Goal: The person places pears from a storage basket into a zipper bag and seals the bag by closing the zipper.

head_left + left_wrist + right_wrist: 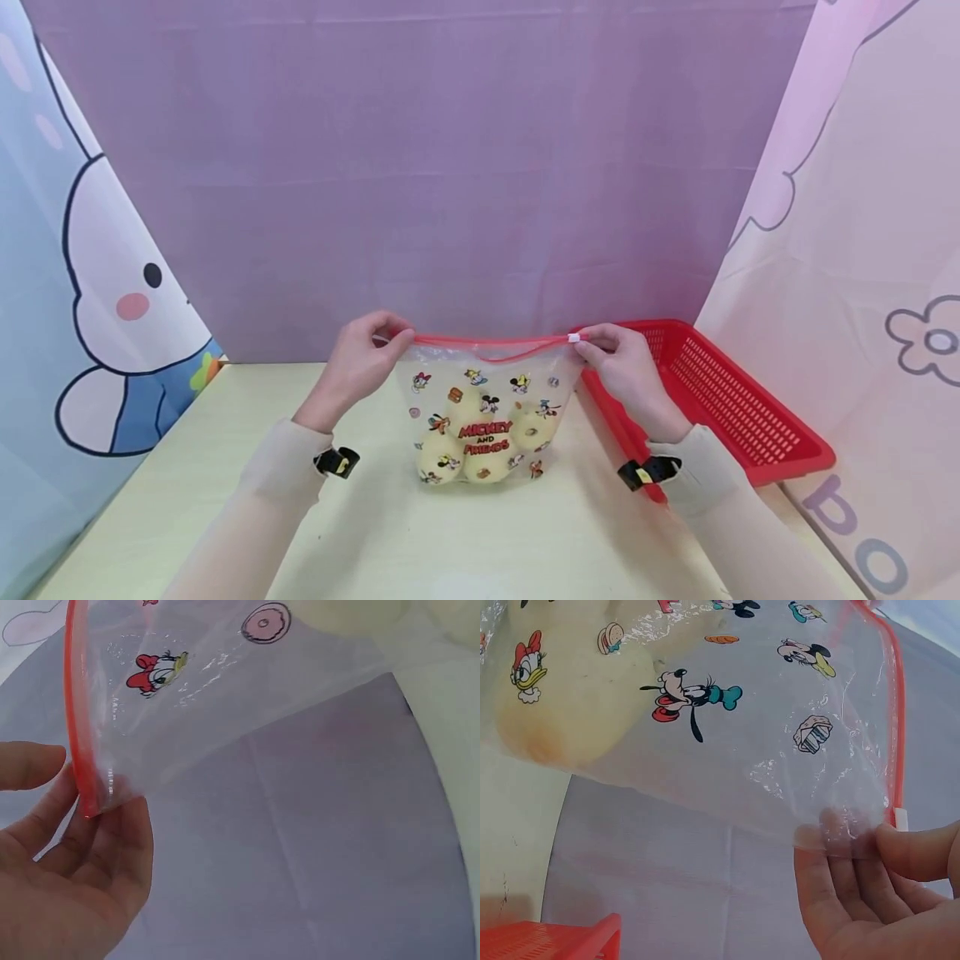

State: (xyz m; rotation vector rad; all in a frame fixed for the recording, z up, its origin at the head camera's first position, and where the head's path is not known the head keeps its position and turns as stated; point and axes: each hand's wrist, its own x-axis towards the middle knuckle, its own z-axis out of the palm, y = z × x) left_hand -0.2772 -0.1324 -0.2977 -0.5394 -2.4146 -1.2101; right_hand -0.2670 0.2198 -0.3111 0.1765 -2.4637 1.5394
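Note:
A clear zipper bag (487,400) with cartoon prints and a red zip strip stands upright on the table. Several pale yellow, rounded fruit-like things (438,458) lie in its bottom, one showing a brown dimple. At the bag's top left corner my left hand (367,354) pinches the end of the red strip. My right hand (626,367) holds the opposite top corner, thumb and fingers at the white slider (573,338). In the right wrist view, the fingers show through the plastic behind the bag. Part of the red strip sags in the middle, so the mouth gapes slightly there.
A red plastic basket (750,400) sits at the right, partly behind my right forearm. The pale table (390,550) runs up to a purple cloth backdrop (450,167). Printed cartoon curtains (112,292) hang along both sides.

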